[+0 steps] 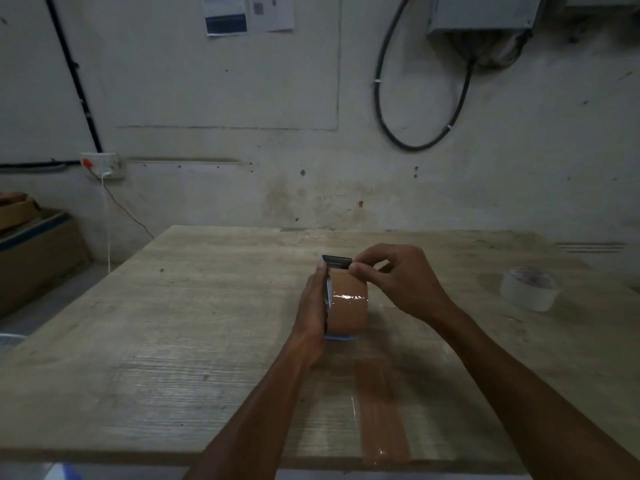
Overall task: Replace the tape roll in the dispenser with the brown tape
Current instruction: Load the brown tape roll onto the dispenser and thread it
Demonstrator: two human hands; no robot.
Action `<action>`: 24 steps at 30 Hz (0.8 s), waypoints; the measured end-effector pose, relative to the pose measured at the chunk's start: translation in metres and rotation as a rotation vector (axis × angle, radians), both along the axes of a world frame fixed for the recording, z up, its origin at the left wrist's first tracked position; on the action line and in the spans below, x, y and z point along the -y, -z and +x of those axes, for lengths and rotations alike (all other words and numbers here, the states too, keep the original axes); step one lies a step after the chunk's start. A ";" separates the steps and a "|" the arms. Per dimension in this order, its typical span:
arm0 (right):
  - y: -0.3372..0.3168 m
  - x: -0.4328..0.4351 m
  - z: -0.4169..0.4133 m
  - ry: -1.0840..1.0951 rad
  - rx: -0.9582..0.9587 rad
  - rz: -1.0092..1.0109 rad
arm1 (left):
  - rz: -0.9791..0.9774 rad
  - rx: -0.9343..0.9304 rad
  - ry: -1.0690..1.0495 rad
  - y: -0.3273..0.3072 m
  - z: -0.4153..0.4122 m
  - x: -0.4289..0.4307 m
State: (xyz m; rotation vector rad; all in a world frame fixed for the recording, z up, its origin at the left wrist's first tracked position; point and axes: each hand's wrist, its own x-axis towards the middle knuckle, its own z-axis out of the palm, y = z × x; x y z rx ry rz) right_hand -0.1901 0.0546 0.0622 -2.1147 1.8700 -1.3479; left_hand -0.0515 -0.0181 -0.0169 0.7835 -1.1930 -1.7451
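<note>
The brown tape roll (348,308) sits inside the tape dispenser (335,263), whose dark metal front plate shows at the top and whose blue edge shows at the bottom. My left hand (313,311) grips the dispenser's left side and holds it just above the table. My right hand (394,278) pinches at the top of the roll, by the dispenser's front plate, with thumb and forefinger. Whether a loose tape end is between those fingers is hidden. A white tape roll (528,287) lies flat on the table to the right.
The wooden table (194,323) carries a strip of brown tape (381,420) stuck near its front edge. Cardboard boxes (34,244) stand on the floor at the left. A wall socket (102,164) with a white cable hangs behind.
</note>
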 end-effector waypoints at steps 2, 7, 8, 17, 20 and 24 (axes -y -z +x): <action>0.002 0.000 0.001 0.007 -0.026 -0.028 | 0.015 -0.021 0.017 -0.002 0.000 -0.001; 0.007 -0.002 0.002 0.048 -0.051 -0.142 | 0.075 -0.064 0.112 -0.003 0.002 -0.004; 0.008 -0.002 0.001 0.055 -0.057 -0.152 | 0.077 -0.065 0.124 -0.001 0.002 -0.003; 0.011 0.000 -0.003 0.061 -0.089 -0.086 | -0.093 -0.003 0.167 -0.017 0.006 -0.009; 0.014 0.002 -0.002 0.077 -0.043 -0.110 | -0.087 0.021 0.143 -0.018 0.004 -0.010; 0.017 0.005 0.000 0.086 0.005 -0.151 | -0.057 -0.005 0.165 -0.015 0.006 -0.010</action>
